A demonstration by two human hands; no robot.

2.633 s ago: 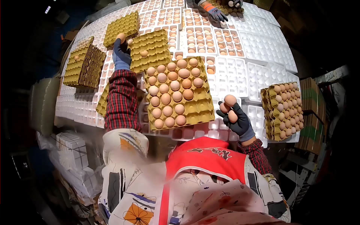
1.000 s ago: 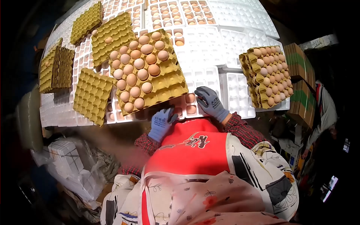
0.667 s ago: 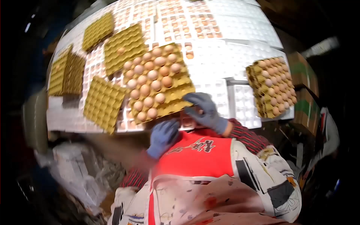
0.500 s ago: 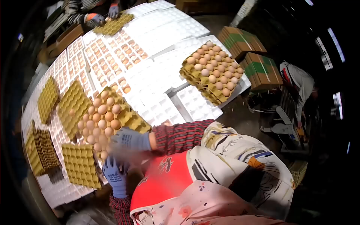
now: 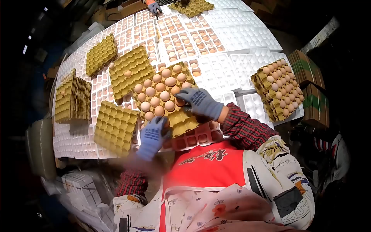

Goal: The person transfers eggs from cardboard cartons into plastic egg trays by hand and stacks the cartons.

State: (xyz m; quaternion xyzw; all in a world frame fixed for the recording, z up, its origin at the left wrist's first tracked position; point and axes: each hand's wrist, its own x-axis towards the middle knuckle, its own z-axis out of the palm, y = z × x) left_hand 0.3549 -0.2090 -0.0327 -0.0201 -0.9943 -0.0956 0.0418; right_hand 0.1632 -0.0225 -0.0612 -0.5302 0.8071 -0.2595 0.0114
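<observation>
My left hand (image 5: 152,136), in a blue-grey glove, is at the near edge of a yellow-brown egg tray (image 5: 181,123). Its fingers are curled round an egg (image 5: 166,123), mostly hidden by the glove. My right hand (image 5: 201,103), gloved alike, reaches in from the right, its fingertips closed on a brown egg (image 5: 179,101) at the tray's right side. Several eggs (image 5: 164,96) sit in the tray's cups, while its near right cups are bare. Beneath lie white foam trays (image 5: 189,142) with eggs in some compartments.
A loaded stack of egg trays (image 5: 266,94) stands at the right. Egg trays (image 5: 116,125) lie at the left, near a tall stack (image 5: 79,100). White foam trays (image 5: 216,71) cover the middle. A co-worker's gloved hand (image 5: 154,7) is at the far edge; cartons (image 5: 315,104) stand at the right.
The view has swung, so the table sits further right. My hands have moved apart, the right one now at the tray's right side. Fewer eggs are in the tray's near part.
</observation>
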